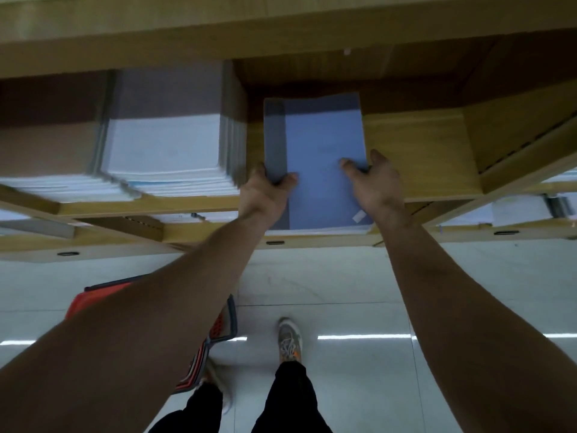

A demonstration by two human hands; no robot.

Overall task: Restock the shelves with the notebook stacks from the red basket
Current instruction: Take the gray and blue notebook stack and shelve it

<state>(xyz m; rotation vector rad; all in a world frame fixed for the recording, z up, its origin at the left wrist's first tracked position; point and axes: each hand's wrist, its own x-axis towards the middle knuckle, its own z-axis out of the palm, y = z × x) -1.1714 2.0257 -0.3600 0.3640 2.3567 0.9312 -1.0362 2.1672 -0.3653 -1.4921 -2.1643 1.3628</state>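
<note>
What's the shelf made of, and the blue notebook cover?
The shelf looks like wood or a wood-look board: yellow-brown with faint grain lines and a dull sheen. The notebook stack's top cover looks like smooth matte card, with a grey strip down the spine; white paper edges show at its near end.

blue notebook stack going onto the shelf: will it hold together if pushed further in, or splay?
The blue notebook stack probably slides in as one block: both the left hand and the right hand clamp its near corners. It looks thin, so likely light. Its smooth covers may slip apart if pushed from one side only.
</note>
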